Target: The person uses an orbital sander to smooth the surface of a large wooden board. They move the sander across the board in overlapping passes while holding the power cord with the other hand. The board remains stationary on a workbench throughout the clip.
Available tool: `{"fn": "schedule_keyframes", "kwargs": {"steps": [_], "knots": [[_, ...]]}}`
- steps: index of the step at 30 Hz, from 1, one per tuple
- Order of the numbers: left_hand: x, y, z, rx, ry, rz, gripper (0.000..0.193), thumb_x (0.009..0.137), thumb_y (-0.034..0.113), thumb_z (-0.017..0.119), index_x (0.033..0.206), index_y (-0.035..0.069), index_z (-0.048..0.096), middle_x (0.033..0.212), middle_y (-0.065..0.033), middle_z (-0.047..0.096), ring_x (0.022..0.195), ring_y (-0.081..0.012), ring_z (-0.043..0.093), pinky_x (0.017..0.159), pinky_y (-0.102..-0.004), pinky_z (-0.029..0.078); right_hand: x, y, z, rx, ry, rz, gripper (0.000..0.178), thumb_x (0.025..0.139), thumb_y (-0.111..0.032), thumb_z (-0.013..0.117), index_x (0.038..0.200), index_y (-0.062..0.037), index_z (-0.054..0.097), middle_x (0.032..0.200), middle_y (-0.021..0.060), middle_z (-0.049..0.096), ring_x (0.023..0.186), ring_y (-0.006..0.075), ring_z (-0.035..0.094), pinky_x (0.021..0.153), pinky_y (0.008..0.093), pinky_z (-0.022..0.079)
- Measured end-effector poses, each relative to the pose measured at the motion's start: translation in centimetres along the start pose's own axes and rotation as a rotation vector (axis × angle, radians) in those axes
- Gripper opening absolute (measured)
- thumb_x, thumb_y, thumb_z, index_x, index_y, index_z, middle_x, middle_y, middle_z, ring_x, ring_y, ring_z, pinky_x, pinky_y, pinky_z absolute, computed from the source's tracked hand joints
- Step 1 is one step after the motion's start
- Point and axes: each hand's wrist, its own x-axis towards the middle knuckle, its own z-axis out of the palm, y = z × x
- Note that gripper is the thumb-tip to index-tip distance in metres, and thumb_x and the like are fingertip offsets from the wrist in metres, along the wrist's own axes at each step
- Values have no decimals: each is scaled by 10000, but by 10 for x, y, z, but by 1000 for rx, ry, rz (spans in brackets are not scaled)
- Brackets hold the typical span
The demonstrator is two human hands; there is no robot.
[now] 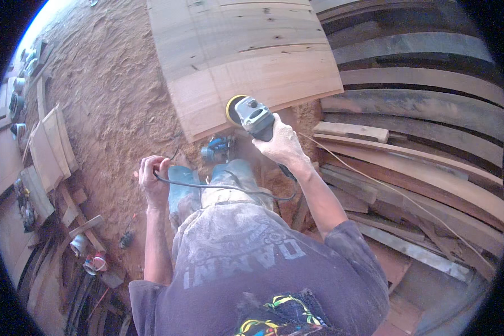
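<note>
R hand (283,143) clamped on sander (256,116) near wood panel (257,61), ctr frame; L hand (153,171), ctr-left, pinches cord (179,182), prob. keeping it clear.

Uneven brown floor (112,84), planks (414,102) stacked right, light (43,23) upper left, perhaps daylight

The wooden panel's (257,61) far end runs out of sight. From here, the right hand (283,143) covers most of the grip on the sander (256,116), and whether its disc (234,108) touches the panel's near edge I can't tell. The left hand's (153,172) fingers hide some black cord (218,187). By the near left corner, a blue tool (214,151) is too indistinct to name.
</note>
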Motion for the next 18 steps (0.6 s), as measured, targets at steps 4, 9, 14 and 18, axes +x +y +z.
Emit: {"fn": "schedule_keyframes", "kwargs": {"steps": [4, 9, 14, 18], "knots": [[15, 46, 41, 23, -24, 64, 210, 1059, 221, 823, 1197, 67, 787, 1256, -84, 750, 719, -142, 625, 659, -307, 533, 10, 28, -33, 14, 39, 45, 676, 850, -278, 897, 1402, 0, 624, 1223, 314, 795, 1210, 478, 766, 1047, 515, 607], [23, 68, 84, 173, -261, 23, 583, 1099, 367, 755, 1595, 99, 606, 1760, -168, 493, 756, -195, 737, 774, -382, 636, 34, 93, -72, 34, 120, 31, 663, 831, -314, 903, 1351, -5, 633, 1194, 318, 796, 1184, 494, 767, 1035, 541, 617], [17, 72, 116, 417, -294, 29, 824, 1096, 471, 732, 1722, 31, 425, 1835, -212, 336, 1088, -355, 796, 889, -463, 661, 55, 150, -110, 36, 193, 94, 714, 809, -335, 916, 1380, -6, 641, 1208, 311, 798, 1192, 488, 768, 1059, 546, 610], [18, 84, 124, 496, -322, -9, 875, 1111, 516, 687, 1740, 2, 363, 1842, -239, 288, 1347, -465, 698, 980, -518, 651, 71, 199, -146, 120, 261, 150, 704, 798, -281, 964, 1363, 34, 688, 1232, 243, 806, 1190, 371, 789, 1059, 459, 600]]}}
